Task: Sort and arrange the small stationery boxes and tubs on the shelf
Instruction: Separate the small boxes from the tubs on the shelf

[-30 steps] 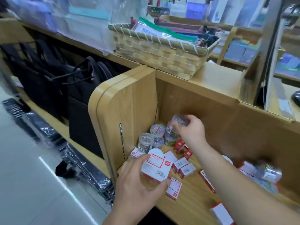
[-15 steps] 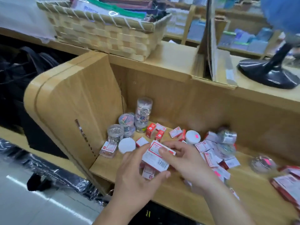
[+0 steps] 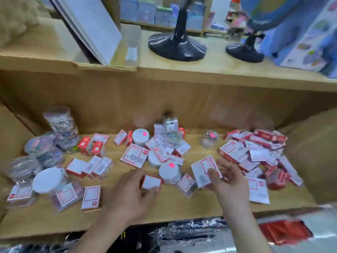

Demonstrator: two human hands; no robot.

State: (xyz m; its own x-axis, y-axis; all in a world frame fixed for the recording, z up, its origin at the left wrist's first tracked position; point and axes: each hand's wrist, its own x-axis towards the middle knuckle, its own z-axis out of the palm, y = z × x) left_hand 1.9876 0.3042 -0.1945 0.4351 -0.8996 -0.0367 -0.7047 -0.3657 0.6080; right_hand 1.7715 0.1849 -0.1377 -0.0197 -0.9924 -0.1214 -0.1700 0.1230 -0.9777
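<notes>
Roughly early-to-mid, my read: clear tubs (image 3: 61, 128) stacked upright at 9 o'clock on the shelf (image 3: 175, 205), the rest unsorted. Heap of red-and-white boxes (image 3: 255, 152) at 3 o'clock, jumbled and overlapping. More boxes and white-lidded tubs (image 3: 166, 172) lie scattered mid-shelf. Left hand (image 3: 127, 196) grip pinches a small white box (image 3: 151, 182) at 6 o'clock. Right hand (image 3: 229, 181) grip holds a flat red-bordered box (image 3: 205, 169) at 5 o'clock, thumb on its face, beside the heap. Boxes are small cartons with white label faces and red edges; print too blurred to read.
</notes>
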